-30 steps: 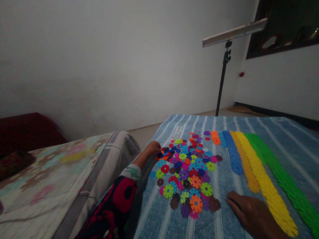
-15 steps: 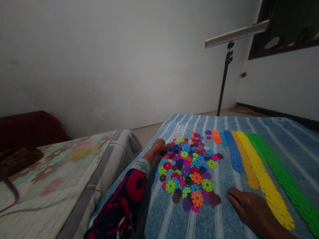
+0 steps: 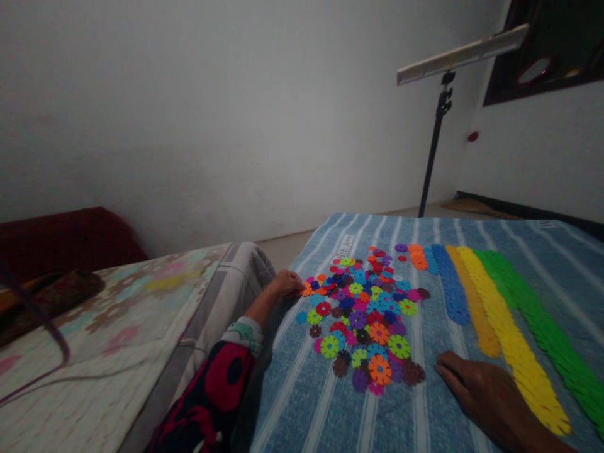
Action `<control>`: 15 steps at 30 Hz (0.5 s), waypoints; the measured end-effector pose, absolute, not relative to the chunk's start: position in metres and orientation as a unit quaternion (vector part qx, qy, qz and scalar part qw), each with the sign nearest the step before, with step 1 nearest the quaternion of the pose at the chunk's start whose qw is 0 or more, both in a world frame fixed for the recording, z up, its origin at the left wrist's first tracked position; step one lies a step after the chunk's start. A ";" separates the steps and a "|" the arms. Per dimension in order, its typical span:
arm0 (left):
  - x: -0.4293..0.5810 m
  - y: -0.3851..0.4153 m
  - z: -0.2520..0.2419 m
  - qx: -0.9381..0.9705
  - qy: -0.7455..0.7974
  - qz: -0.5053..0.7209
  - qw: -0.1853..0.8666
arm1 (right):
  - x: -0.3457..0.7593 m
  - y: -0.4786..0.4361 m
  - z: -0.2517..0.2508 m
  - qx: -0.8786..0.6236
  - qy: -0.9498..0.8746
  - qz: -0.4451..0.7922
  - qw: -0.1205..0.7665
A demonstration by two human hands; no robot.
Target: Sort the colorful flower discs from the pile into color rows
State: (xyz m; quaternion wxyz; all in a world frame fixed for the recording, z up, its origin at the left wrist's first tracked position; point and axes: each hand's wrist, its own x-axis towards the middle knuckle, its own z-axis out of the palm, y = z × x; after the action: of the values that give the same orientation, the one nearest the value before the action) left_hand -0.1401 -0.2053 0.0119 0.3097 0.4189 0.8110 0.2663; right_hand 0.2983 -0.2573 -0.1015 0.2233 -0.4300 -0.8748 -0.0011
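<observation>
A pile of small toothed plastic discs in many colours lies on a blue striped towel. My left hand, in a red, black and green patterned sleeve, rests at the pile's left edge with its fingers curled. The fingertips pinch an orange disc. My right hand lies flat and open on the towel, just right of the pile's near end and beside the yellow row. Sorted rows of orange, blue, amber and green discs run along the towel's right side.
A pale flowered mattress with a grey border lies to the left, with a dark red cushion behind it. A black stand carrying a long light bar rises near the far right corner. A bare white wall is ahead.
My left hand has drawn back slightly to the left edge of the pile, now with an orange disc at its fingertips. My right hand has stayed flat. The view has shifted a little.
</observation>
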 end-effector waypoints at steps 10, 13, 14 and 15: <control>-0.128 -0.200 0.000 0.394 0.816 0.257 0.336 | 0.301 -0.257 -0.106 -0.442 -0.873 -0.002 0.205; -0.124 -0.198 -0.001 0.397 0.812 0.258 0.340 | 0.301 -0.257 -0.106 -0.444 -0.872 -0.007 0.207; -0.123 -0.197 -0.002 0.398 0.811 0.258 0.341 | 0.301 -0.257 -0.106 -0.446 -0.871 -0.007 0.208; -0.122 -0.197 -0.002 0.399 0.811 0.259 0.341 | 0.301 -0.257 -0.106 -0.445 -0.871 -0.006 0.209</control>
State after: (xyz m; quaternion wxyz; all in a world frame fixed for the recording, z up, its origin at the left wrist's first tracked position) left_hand -0.1220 -0.1969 -0.0024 0.3415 0.3989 0.8105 0.2594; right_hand 0.3005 -0.2569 -0.1064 0.2094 -0.4448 -0.8708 -0.0059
